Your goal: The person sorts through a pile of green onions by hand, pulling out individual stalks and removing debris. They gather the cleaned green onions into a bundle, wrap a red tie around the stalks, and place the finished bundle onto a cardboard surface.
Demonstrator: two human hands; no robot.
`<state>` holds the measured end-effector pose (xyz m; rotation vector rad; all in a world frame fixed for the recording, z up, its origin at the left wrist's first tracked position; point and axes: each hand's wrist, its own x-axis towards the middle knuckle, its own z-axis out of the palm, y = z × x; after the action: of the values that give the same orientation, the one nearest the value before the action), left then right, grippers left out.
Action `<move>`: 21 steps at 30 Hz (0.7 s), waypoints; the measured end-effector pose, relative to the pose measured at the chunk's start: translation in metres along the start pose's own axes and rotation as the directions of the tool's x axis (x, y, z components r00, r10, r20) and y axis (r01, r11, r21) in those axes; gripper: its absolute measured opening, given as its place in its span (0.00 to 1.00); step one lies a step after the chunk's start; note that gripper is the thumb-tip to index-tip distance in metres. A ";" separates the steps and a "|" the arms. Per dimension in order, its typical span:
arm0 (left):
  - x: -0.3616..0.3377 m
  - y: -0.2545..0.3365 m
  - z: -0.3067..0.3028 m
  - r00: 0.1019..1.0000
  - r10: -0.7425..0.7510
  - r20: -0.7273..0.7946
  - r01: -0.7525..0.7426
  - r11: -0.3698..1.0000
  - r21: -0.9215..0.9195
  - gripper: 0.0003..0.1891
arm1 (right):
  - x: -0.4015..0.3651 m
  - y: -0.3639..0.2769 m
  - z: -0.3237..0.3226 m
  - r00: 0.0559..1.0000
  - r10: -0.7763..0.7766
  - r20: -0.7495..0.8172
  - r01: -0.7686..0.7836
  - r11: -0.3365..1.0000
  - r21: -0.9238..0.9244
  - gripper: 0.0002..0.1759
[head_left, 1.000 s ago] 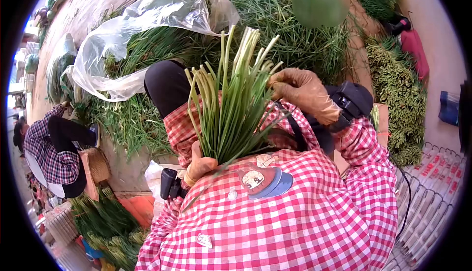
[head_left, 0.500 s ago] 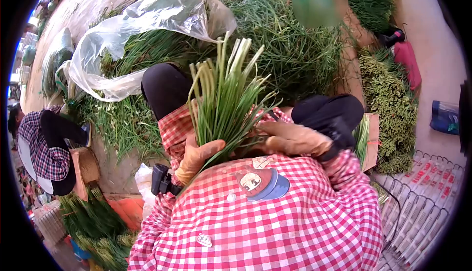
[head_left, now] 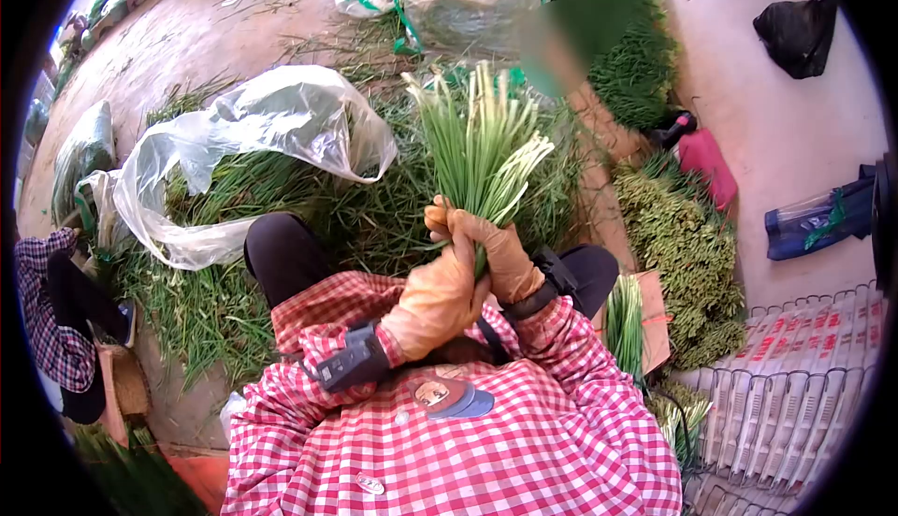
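In front of my chest an upright bunch of chives (head_left: 477, 156), pale cut ends at the top, is held by both hands. My left hand (head_left: 433, 303), in an orange-tan glove, is closed around the lower part of the bunch. My right hand (head_left: 500, 252), gloved the same way, wraps the bunch from the other side and touches the left. The leafy lower ends are mostly hidden behind the gloves and wrists. Beyond my knees lies a pile of loose chives (head_left: 374, 221), partly under a clear plastic bag (head_left: 281, 109).
At right, tied bundles of greens (head_left: 678, 268) sit beside wire-edged white crates (head_left: 795, 376). A cardboard box (head_left: 655, 315) holding chives stands by my right knee. Another person (head_left: 65, 319) sits at far left. Another plastic bag (head_left: 477, 15) lies at the back.
My right hand has come over to the bunch, and both hands now grip it together. The bunch has risen away from my chest and moved right. The view has tilted farther forward.
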<state>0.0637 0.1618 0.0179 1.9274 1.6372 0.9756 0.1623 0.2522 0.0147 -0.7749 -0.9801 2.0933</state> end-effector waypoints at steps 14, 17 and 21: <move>-0.021 -0.009 -0.063 0.823 -0.555 -0.123 0.181 0.461 -0.869 0.08 | -0.058 -0.108 -0.041 0.879 0.441 -0.180 -0.467 0.721 -0.512 0.18; -0.004 0.008 -0.061 0.876 -0.384 -0.291 0.215 0.852 -0.478 0.22 | -0.071 -0.089 -0.026 0.847 0.520 -0.109 -0.483 0.666 -0.569 0.20; 0.012 -0.027 -0.032 0.856 -0.517 -0.014 0.319 0.550 -0.772 0.17 | -0.084 -0.075 -0.016 0.823 0.567 -0.033 -0.500 0.695 -0.517 0.19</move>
<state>0.0225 0.1749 0.0229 0.8143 1.3711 1.4145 0.2474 0.2288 0.0854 -1.3417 -1.5672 2.4209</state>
